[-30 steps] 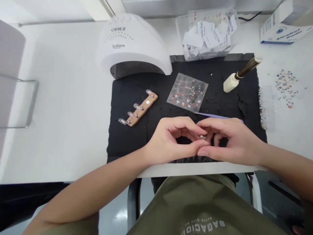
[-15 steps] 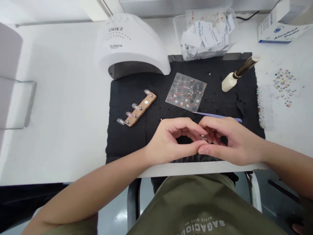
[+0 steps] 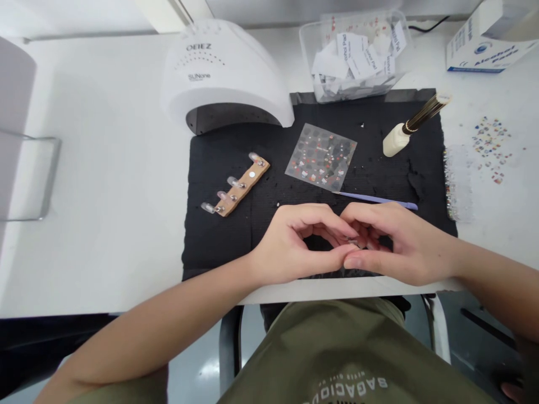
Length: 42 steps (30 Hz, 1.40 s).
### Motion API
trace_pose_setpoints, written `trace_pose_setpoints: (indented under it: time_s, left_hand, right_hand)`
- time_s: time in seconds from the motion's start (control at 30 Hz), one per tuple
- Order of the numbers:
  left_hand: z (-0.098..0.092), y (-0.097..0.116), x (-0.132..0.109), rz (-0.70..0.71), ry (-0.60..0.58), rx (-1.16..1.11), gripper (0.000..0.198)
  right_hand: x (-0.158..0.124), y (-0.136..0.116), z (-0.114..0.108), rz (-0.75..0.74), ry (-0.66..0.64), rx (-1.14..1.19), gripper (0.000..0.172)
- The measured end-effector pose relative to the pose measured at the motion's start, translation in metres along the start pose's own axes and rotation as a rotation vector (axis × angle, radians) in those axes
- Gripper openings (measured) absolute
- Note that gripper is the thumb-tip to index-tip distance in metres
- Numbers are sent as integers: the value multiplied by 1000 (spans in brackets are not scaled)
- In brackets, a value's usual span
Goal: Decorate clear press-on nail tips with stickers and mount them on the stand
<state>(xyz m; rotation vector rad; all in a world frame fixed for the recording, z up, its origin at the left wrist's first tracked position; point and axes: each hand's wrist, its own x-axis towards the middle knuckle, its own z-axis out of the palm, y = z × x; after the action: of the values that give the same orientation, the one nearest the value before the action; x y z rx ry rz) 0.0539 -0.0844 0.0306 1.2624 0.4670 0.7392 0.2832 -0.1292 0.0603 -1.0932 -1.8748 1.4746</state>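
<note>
Over the front of the black mat [image 3: 219,252], my left hand [image 3: 295,241] is closed, its thumb and fingertips pinching a small clear nail tip [image 3: 352,242]. My right hand [image 3: 400,244] meets it from the other side, fingers curled and thumb against the same nail tip. Most of the piece is hidden by the fingertips. Beyond my hands lies a pair of purple tweezers [image 3: 374,199]. To the left, a wooden strip [image 3: 242,191] carries several clear nail tips on metal studs, with a bare white dot between two of them. A nail sticker sheet [image 3: 320,157] rests behind the tweezers.
A white nail lamp [image 3: 231,67] stands at the back. Beside it are a clear bin [image 3: 353,62] of alcohol pad packets and an alcohol pads box [image 3: 484,45]. A cream polish bottle [image 3: 396,140] leans on the mat. Loose gems [image 3: 490,137] and a gem case [image 3: 458,182] lie right.
The nail tip has turned slightly between my fingertips; a shiny metal bit seen on it before is now out of sight. Both hands stay almost in place.
</note>
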Motion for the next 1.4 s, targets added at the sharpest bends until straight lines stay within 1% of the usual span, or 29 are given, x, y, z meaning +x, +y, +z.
trace_pose_setpoints:
  time_s: [0.13, 0.2, 0.33, 0.53, 0.67, 0.8, 0.83, 0.93, 1.0, 1.07, 1.17, 1.23, 1.27, 1.33, 1.4]
  left_hand:
    - [0, 1, 0, -28, -4, 16, 16]
    - [0, 1, 0, -16, -11, 7, 16]
    - [0, 1, 0, 18, -37, -18, 19]
    - [-1, 0, -1, -19, -55, -42, 22]
    - [-2, 0, -1, -30, -48, -21, 18]
    - [-5, 0, -1, -59, 24, 0, 13]
    - [-6, 0, 0, -62, 42, 0, 13]
    - [-8, -1, 1, -47, 72, -16, 13]
    - [-9, -1, 1, -21, 70, -28, 13]
    - [-10, -1, 1, 7, 65, -21, 14]
    - [-11, -2, 1, 24, 41, 3, 13]
    - [-11, -3, 1, 25, 31, 12, 9]
    - [-11, -3, 1, 29, 30, 11, 11]
    - [-9, -4, 0, 25, 34, 11, 12]
    - [-8, -4, -1, -3, 54, 32, 10]
  right_hand:
    - [1, 1, 0, 0, -6, 4, 33]
    - [1, 1, 0, -2, -6, 6, 34]
    - [1, 0, 0, 3, -13, 5, 35]
    - [0, 0, 3, -20, -4, -27, 36]
    - [0, 3, 6, -106, 100, -188, 42]
    - [-2, 5, 7, -193, 207, -370, 37]
    - [-2, 6, 6, -213, 226, -392, 35]
    - [-3, 6, 7, -283, 276, -406, 24]
    - [-3, 5, 7, -315, 305, -390, 21]
    - [-3, 4, 8, -287, 337, -370, 16]
    - [-2, 2, 8, -163, 344, -340, 6]
    - [-2, 2, 6, -96, 325, -322, 8]
    - [-2, 3, 4, -89, 315, -314, 9]
    - [-3, 3, -1, -93, 279, -312, 12]
    - [-5, 4, -7, -136, 233, -342, 21]
